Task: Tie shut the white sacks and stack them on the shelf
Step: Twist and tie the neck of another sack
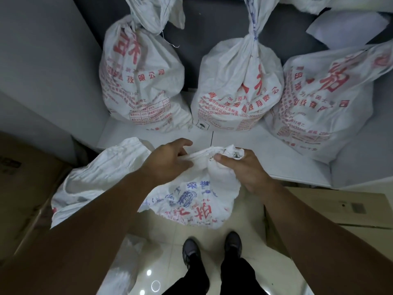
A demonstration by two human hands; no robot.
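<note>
A white woven sack (191, 201) with blue and red print hangs in front of me above the tiled floor, its neck gathered into a twisted band between my hands. My left hand (168, 160) grips the left part of the neck. My right hand (244, 169) pinches the bunched right end of the neck. The sack's loose mouth (102, 177) flops out to the left. Three tied white sacks with red print stand on the low white shelf (265, 154): a left sack (140, 81), a middle sack (238, 88) and a right sack (323, 103).
Brown cardboard boxes flank me: one on the left (23, 188), another on the right (340, 207). A grey wall panel (42, 60) borders the shelf on the left. A white sheet (348, 28) lies at the back right. My shoes (212, 250) stand on the glossy floor tiles.
</note>
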